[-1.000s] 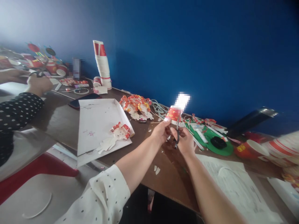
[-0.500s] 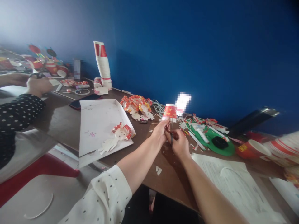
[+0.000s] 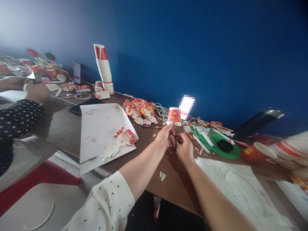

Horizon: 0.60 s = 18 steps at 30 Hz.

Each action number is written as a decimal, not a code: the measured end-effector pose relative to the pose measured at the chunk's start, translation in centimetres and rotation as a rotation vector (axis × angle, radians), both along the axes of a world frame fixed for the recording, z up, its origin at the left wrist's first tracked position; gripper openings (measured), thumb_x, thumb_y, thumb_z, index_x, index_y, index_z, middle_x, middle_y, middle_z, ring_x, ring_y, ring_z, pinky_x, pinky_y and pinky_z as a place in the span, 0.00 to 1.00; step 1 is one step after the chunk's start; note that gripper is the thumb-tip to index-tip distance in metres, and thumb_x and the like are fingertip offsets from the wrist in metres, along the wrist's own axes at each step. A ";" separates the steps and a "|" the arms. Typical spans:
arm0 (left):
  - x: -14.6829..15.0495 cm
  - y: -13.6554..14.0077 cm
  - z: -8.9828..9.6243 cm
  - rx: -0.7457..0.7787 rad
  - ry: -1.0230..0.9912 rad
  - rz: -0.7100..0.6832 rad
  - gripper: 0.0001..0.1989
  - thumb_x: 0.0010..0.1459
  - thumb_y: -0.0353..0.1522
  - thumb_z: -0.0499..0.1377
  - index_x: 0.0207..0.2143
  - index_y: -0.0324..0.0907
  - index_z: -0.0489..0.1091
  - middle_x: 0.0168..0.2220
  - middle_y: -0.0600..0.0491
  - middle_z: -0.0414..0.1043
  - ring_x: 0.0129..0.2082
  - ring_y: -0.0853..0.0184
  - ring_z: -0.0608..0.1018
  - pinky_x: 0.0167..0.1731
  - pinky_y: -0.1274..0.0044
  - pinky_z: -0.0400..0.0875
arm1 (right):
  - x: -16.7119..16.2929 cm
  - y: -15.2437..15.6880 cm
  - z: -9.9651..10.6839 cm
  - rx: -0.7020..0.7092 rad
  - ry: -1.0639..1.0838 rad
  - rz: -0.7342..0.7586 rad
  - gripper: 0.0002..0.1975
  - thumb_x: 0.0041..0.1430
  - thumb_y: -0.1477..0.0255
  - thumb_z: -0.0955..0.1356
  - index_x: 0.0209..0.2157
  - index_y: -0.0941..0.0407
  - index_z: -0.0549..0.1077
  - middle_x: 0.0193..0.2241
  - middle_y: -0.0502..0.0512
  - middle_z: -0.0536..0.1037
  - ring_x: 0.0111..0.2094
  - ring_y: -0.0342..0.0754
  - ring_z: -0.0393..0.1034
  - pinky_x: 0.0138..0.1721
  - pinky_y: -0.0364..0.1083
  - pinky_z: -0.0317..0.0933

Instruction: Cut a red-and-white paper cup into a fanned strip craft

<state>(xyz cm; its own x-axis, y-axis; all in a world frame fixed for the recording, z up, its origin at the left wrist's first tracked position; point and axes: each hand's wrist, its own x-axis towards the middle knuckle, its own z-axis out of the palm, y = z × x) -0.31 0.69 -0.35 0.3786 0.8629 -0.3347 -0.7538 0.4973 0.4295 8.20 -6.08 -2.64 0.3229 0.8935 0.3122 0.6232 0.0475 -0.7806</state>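
Above the brown table, a red paper cup (image 3: 174,115) with gold stars is upside down, its white rim at the bottom. My left hand (image 3: 165,135) is closed on the cup near that rim. Closed around the dark handles of a pair of scissors (image 3: 175,142), my right hand (image 3: 185,148) is just right of my left. The scissor blades point up at the cup's rim; how far they reach into the paper is hard to tell. Small white paper scraps (image 3: 162,175) lie on the table below my hands.
Left of my hands is a white box lid (image 3: 96,128) with a paper figure (image 3: 124,137) on it. Behind are more paper figures (image 3: 139,109) and a tall cup stack (image 3: 104,70). A green disc (image 3: 232,152) and printed sheets (image 3: 231,183) lie right. A co-worker's hands (image 3: 36,91) are far left.
The view has shifted slightly, so most things sit a little further left. My hands keep the cup and scissors in nearly the same place. The co-worker's hands have moved slightly left.
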 end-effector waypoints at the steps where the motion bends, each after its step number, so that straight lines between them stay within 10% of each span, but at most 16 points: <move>1: 0.0 0.0 -0.1 0.002 0.005 -0.017 0.14 0.53 0.34 0.65 0.21 0.38 0.64 0.16 0.58 0.61 0.13 0.78 0.63 0.14 0.84 0.58 | 0.0 0.0 0.0 -0.001 -0.004 -0.003 0.19 0.53 0.53 0.68 0.35 0.54 0.73 0.28 0.54 0.79 0.28 0.49 0.71 0.28 0.44 0.59; 18: -0.4 -0.3 0.6 -0.019 -0.005 -0.049 0.15 0.54 0.36 0.65 0.22 0.37 0.65 0.16 0.58 0.60 0.14 0.79 0.63 0.15 0.85 0.57 | -0.2 -0.2 0.7 -0.007 -0.045 -0.020 0.18 0.53 0.53 0.68 0.33 0.54 0.72 0.26 0.53 0.79 0.26 0.49 0.70 0.29 0.44 0.58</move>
<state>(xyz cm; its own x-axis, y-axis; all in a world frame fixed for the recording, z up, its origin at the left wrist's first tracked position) -0.70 0.42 0.23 0.4215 0.8370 -0.3490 -0.7306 0.5414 0.4160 7.96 -6.28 -1.97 0.3262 0.8894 0.3203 0.6585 0.0293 -0.7520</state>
